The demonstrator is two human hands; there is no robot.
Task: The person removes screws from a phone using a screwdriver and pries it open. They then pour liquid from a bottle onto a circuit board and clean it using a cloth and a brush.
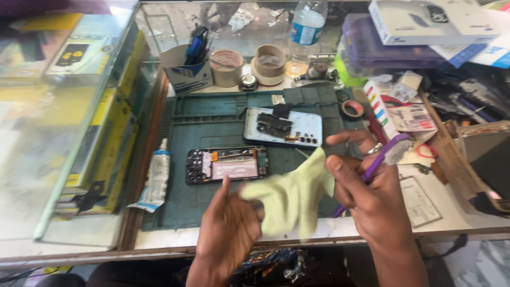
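The left hand (228,228) and right hand (372,196) are stretching a pale yellow-green cloth (292,196) between clamped fingers — the right also gripping a purple brush (380,159); the opened phone (227,165) and its back cover (283,127) are lying apart on the bench mat (212,114) — unassembled.

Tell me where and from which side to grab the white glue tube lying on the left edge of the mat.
Grip the white glue tube across its round middle body, probably coming from above. It lies flat, nozzle pointing away, crimped flat tail toward the bench edge. The tail looks too thin to pinch firmly, the nozzle too narrow. The left hand is nearer, though it holds the pale cloth.
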